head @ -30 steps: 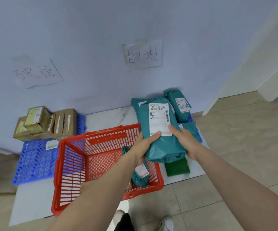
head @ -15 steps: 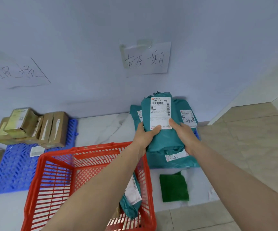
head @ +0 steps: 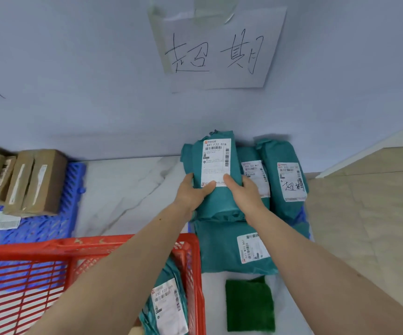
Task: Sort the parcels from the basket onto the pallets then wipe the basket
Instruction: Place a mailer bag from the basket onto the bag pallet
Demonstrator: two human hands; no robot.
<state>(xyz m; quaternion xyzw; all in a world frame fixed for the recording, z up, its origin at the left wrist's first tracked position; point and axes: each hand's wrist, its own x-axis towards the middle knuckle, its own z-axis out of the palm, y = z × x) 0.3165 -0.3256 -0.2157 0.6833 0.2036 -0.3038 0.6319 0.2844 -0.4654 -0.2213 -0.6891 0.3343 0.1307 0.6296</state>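
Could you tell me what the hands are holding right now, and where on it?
Both hands, left hand and right hand, grip one teal parcel by its sides, thumbs on its label.

A basket (head: 195,252) stands at the near left with one parcel (head: 169,303) inside. Left of and beyond it, boxes (head: 33,182) sit on a pallet (head: 50,223) by the wall. To the right, bagged parcels (head: 285,175) lie stacked against the wall under a paper sign (head: 219,49); a cloth (head: 250,305) lies before them.
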